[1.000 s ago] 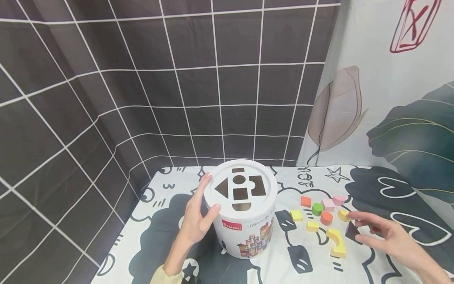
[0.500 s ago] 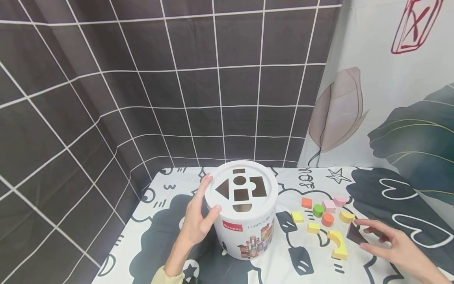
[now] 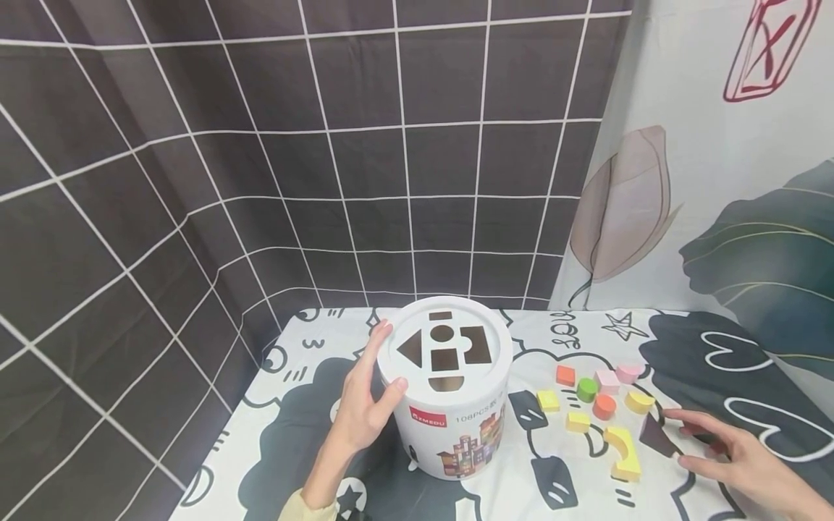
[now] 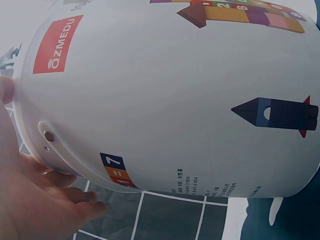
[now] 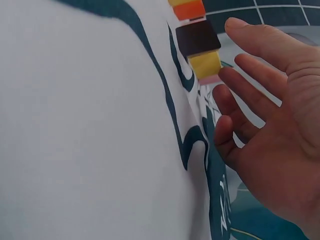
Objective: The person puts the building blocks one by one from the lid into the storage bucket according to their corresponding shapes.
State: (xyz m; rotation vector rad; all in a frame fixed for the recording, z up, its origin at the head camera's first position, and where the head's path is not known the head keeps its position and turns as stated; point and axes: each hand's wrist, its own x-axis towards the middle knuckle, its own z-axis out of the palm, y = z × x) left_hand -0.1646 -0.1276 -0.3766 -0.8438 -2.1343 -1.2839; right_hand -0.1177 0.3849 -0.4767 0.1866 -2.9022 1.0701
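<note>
A white lidded bucket (image 3: 449,427), its lid cut with shaped holes, stands upright on the table. My left hand (image 3: 362,398) rests on its left side, index finger and thumb at the rim. In the left wrist view the other fingers (image 4: 82,200) hang loosely beside the bucket wall. On the right, a dark triangular block (image 3: 656,437) lies on the cloth. Around its right end my right hand (image 3: 736,452) is spread, index finger and thumb apart, fingertips close at the block. In the right wrist view the palm faces the block with nothing gripped.
Left of the dark block lie a yellow arch block (image 3: 623,454), a yellow half-round block (image 3: 639,402), orange (image 3: 604,407) and green (image 3: 586,390) cylinders, a pink block (image 3: 607,381) and several others. A patterned cloth (image 3: 495,492) covers the table; a gridded curtain (image 3: 365,166) hangs behind.
My right hand has drawn slightly right and toward me, and the dark triangular block has shifted and turned, away from the yellow half-round block. My left hand stays on the bucket.
</note>
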